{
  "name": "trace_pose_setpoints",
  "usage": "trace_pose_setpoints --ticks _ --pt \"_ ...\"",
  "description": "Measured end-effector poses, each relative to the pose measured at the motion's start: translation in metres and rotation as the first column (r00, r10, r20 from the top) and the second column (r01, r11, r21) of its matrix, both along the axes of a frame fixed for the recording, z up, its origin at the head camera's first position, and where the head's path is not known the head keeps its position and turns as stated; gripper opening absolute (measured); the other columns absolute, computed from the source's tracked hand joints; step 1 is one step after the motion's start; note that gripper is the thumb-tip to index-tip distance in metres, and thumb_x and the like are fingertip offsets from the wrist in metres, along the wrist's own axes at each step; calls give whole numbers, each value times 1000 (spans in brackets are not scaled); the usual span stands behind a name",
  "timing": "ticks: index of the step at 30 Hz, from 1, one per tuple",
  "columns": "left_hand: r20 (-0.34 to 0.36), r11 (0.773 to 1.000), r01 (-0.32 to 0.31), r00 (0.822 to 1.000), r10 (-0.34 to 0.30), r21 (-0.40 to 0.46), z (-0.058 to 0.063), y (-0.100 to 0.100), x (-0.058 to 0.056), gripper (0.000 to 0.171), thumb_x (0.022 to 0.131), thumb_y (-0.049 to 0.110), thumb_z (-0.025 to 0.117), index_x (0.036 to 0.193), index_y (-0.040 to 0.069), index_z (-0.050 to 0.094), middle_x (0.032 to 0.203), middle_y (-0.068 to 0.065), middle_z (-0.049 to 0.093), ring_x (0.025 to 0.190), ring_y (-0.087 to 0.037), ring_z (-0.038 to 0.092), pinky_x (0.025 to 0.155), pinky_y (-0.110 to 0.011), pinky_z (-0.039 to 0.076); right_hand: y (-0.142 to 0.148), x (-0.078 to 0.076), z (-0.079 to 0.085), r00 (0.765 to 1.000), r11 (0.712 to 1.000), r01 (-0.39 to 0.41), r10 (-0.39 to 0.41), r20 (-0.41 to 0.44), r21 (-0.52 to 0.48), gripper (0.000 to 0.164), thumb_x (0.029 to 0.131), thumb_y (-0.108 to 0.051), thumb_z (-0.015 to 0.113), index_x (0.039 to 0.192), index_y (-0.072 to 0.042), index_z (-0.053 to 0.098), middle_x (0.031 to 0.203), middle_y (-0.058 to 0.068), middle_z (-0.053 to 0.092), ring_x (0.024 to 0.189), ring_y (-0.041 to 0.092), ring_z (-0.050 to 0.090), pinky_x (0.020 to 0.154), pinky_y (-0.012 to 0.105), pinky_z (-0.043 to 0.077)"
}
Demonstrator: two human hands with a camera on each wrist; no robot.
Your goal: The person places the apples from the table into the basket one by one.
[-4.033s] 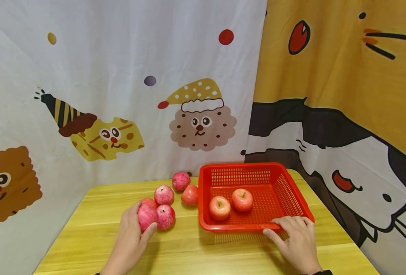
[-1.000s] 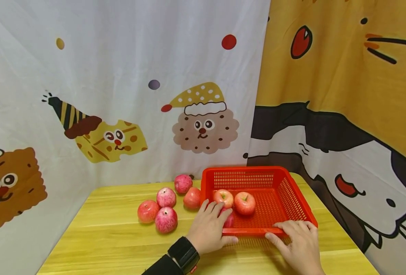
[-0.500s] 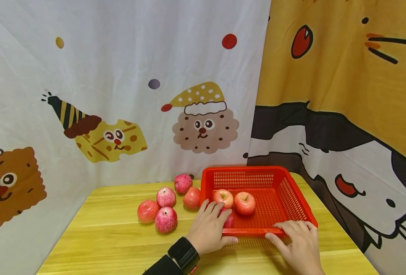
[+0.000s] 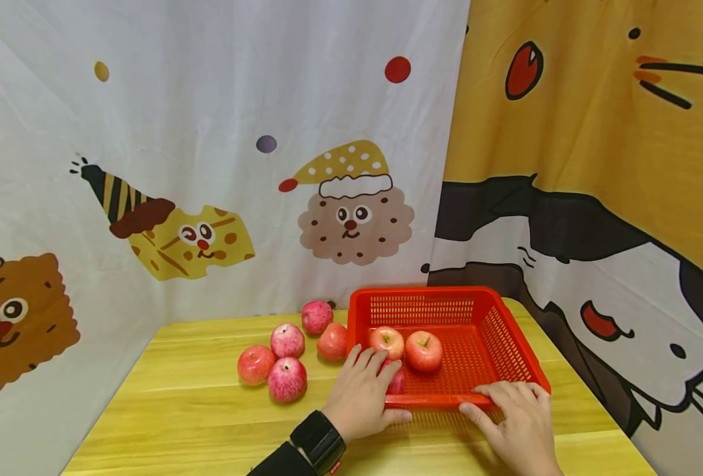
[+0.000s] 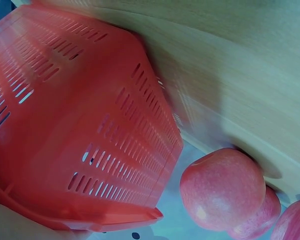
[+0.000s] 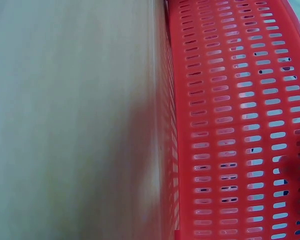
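A red plastic basket [image 4: 419, 400] stands on the table, seen from outside in both wrist views. My left hand [image 4: 360, 396] holds its front left corner, thumb outside the front wall and fingers over the rim. Beside those fingers, inside the basket, a pink apple [image 4: 396, 379] is partly hidden. Two more apples, a paler one [image 4: 387, 342] and a redder one [image 4: 424, 352], lie behind it. My right hand [image 4: 515, 420] grips the front rim near the right corner, thumb outside and fingers over the edge.
Left of the basket, several apples lie on the wooden table [image 4: 209, 423], including a red one [image 4: 256, 365], a pink one [image 4: 287, 379] and one by the basket wall [image 4: 332, 342]. A cartoon-printed curtain [image 4: 209, 99] hangs behind the table.
Four seconds ago my left hand held a pink apple at the left pile; now it is at the basket's corner, and a third apple is inside. Over the last second both hands stay still.
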State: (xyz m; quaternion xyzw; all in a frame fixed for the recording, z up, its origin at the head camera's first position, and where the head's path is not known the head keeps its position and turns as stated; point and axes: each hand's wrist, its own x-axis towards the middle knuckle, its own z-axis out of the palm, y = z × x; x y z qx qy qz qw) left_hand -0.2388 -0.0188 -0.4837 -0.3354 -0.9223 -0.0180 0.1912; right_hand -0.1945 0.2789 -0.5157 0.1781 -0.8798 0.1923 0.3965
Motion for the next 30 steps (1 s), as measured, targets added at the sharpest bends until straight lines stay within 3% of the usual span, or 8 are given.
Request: trace_pose_setpoints --ticks 30 --pt "-31 1000 10 999 -10 17 2 0 3 90 73 80 61 138 18 54 134 -10 51 123 -31 41 110 -55 28 0 -1 0 999 1000 -22 22 -27 -5 40 69 -51 82 87 -16 74 85 -3 68 80 22 53 80 53 30"
